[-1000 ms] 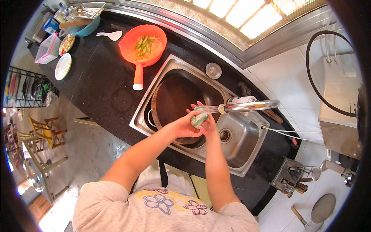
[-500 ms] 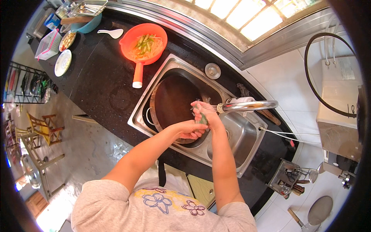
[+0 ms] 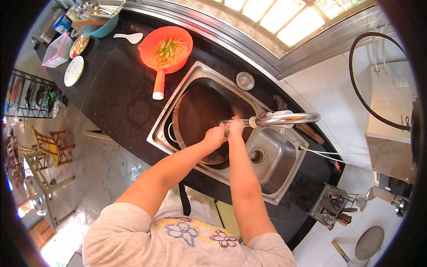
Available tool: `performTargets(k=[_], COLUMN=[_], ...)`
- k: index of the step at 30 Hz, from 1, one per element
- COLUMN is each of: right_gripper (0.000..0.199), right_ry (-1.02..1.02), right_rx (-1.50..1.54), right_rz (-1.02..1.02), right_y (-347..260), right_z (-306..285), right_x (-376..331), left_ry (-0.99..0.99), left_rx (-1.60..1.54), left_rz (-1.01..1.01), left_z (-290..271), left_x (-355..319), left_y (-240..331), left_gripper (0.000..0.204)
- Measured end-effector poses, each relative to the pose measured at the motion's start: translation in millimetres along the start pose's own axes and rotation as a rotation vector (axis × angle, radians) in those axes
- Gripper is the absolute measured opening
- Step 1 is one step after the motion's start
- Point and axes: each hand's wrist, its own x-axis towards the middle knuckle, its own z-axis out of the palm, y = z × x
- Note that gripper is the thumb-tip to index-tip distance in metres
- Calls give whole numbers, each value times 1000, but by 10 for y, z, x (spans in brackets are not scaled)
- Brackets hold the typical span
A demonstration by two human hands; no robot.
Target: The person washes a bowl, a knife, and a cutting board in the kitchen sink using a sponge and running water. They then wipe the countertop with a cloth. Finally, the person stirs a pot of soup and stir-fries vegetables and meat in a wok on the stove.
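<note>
Both of my hands meet under the running tap [image 3: 284, 119], over the large dark wok [image 3: 200, 107] in the left basin. My left hand [image 3: 215, 135] is closed, its fingers pressed against the other hand. My right hand [image 3: 237, 126] is closed too, partly blurred by water streaming over it. Between them a sliver of a small green thing [image 3: 227, 132] shows; its kind is hidden by the fingers. The wok lies open side up, one metal loop handle [image 3: 171, 132] toward the left.
Left of the steel sink [image 3: 162, 127], an orange strainer [image 3: 175, 33] holds green and pale orange strips. Farther left are a white spoon [image 3: 129, 38], a plate [image 3: 74, 71] and a white basket [image 3: 58, 50]. The small basin [image 3: 273, 155] and a utensil holder [image 3: 328, 205] are on the right.
My hands have drawn closer together and reached slightly farther under the tap water. The green thing, more visible before, is now mostly covered by my fingers.
</note>
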Motion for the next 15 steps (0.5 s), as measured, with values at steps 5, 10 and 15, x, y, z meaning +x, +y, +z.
performTargets(k=[5, 10, 15], right_gripper=[39, 39, 34], right_ry=[-690, -1074, -880], right_rx=[-90, 247, -31], right_rz=[128, 123, 108], right_y=[-563, -733, -899], right_z=[-94, -158, -267], right_x=[-461, -912, -1044], left_ry=[-769, -1211, -1114], left_rx=[-1195, -2234, -1882], left_rz=[-506, -455, -482], left_z=[-604, -631, -554], left_x=[54, -238, -376], left_y=[31, 395, 464], left_gripper=[27, 35, 22])
